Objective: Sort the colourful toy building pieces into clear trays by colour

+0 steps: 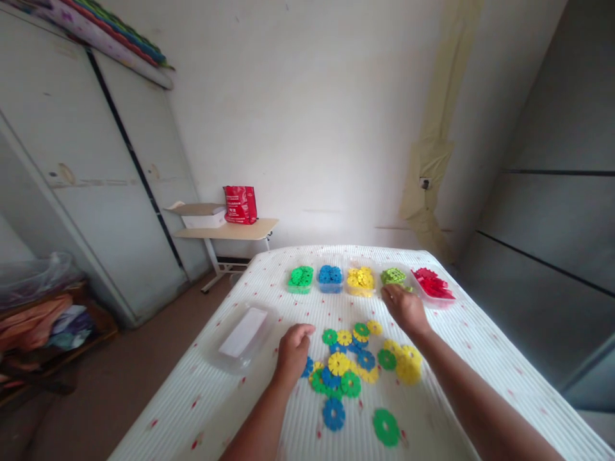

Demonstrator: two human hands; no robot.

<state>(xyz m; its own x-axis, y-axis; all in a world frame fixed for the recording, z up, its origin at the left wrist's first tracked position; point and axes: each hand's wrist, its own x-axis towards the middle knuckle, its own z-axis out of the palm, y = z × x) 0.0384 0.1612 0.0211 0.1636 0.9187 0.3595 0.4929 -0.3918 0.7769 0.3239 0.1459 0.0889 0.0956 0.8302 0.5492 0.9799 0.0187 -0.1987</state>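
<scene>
My left hand hovers left of a loose pile of flower-shaped plastic discs, its fingers curled together; whatever they might hold is hidden. My right hand is at the near edge of a clear tub of light-green pieces. Its fingers are bent together, and I cannot make out what is in them. Between my arms lie blue discs, green discs and yellow discs, many overlapping. More yellow discs lie beside my right forearm.
Along the table's far side stand clear tubs of green discs, blue discs, yellow discs and red pieces. A clear plastic lid with a white label lies at left. Behind, a side table bears a red bag.
</scene>
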